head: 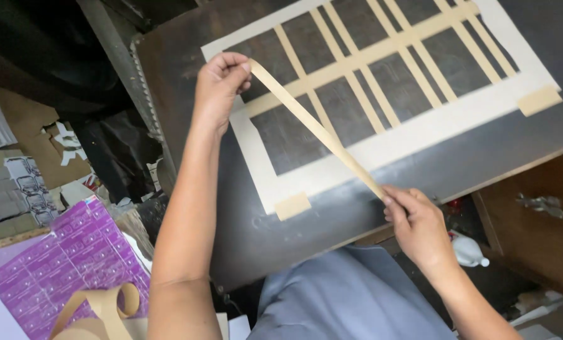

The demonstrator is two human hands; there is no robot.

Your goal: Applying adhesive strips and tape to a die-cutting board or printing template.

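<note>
A long tan paper strip (316, 129) is pinched at its upper end between the thumb and bunched fingertips of the left hand (220, 85), and at its lower end between the closed fingertips of the right hand (416, 226). The strip is stretched taut and diagonal between the two pinches, raised just above the work beneath it.

Directly under the strip, a white paper frame (420, 129) is laid flat on a dark board (243, 233); its opening is crossed by a lattice of tan strips (382, 53), some running lengthwise and others across them. Just below the left fingers, one of these crossing strips is met by the frame's edge. Near the right fingers, a short tan tape tab (292, 206) is stuck over the frame's corner, and a second tab (539, 101) is seen at the far corner.

Beyond the left forearm, purple printed sheets (61, 264) and a loose tan paper loop (105, 308) are seen. Below the right wrist, a white plastic bottle (469, 252) is partly hidden.
</note>
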